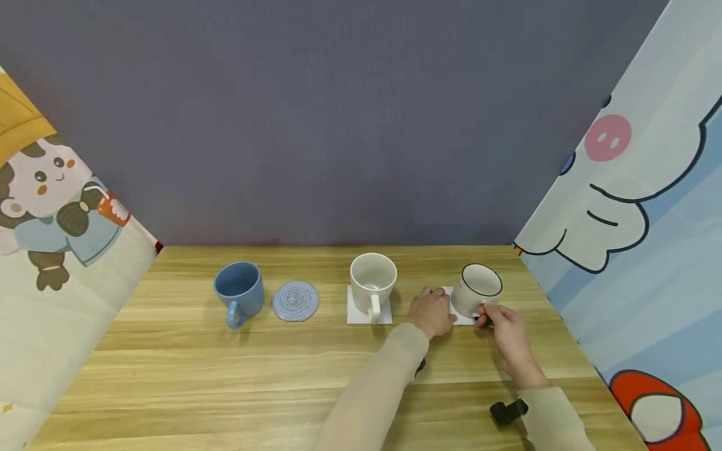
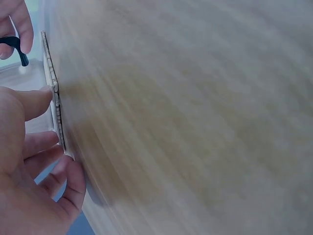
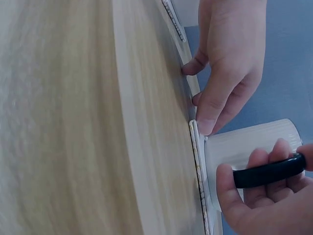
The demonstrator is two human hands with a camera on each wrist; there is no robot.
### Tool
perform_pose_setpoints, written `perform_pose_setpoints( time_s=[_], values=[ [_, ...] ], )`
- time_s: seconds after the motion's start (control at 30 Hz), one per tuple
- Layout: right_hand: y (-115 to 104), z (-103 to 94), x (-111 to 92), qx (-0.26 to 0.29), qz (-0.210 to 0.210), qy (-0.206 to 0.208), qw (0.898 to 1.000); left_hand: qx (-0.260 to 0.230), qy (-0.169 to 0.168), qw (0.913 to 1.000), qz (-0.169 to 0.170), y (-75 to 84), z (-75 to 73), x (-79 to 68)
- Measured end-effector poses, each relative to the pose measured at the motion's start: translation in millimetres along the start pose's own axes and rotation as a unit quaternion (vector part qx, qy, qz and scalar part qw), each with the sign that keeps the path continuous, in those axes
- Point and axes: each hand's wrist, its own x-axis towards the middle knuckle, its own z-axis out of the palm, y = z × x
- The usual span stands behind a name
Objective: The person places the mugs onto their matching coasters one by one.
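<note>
My right hand point(image 1: 507, 335) grips the dark handle point(image 3: 266, 172) of a white mug with a black rim point(image 1: 477, 291). This mug is upright over a thin white square coaster point(image 1: 464, 321). My left hand point(image 1: 431, 311) is at the left side of that coaster, its thumb point(image 3: 208, 120) touching the near corner and its other fingers resting low by the edge. Left of my left hand, a cream mug point(image 1: 368, 279) stands on another white square coaster point(image 1: 355, 313), handle toward me. Farther left are a blue mug point(image 1: 245, 293) and a round blue-grey patterned coaster point(image 1: 296, 301).
All the mugs and coasters are on a wood-grain table point(image 1: 225, 388). A dark grey panel point(image 1: 338, 125) rises behind the table. Cartoon-printed sheets point(image 1: 648, 282) flank it on both sides.
</note>
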Motion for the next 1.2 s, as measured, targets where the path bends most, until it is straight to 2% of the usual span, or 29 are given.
perform_pose_setpoints(
  time_s=[0.2,0.4,0.63,0.8,0.97,1.2],
  values=[
    [1,-3.9,1,-0.030,-0.012,-0.014,0.999,0.014,-0.001,0.9999,0.003,0.7,-3.7,-3.1],
    [1,-6.5,2,-0.058,-0.019,-0.012,0.998,0.021,0.000,0.9998,0.004,2.7,-6.8,-6.0],
    [-2,-3.3,0,-0.068,-0.017,-0.001,0.998,0.013,-0.007,0.9999,-0.001,2.2,-3.6,-2.0],
    [-3,0.3,-1,-0.070,-0.015,0.008,0.997,0.013,0.002,0.9999,0.004,1.4,-5.2,-5.5],
    [-1,1.7,-3,-0.084,-0.021,0.022,0.996,-0.021,0.024,0.9995,0.010,2.2,-10.3,-10.3],
    [-1,-1.6,-2,-0.105,-0.026,0.024,0.994,-0.042,0.053,0.9971,0.035,3.3,-25.8,-18.6]
  ],
)
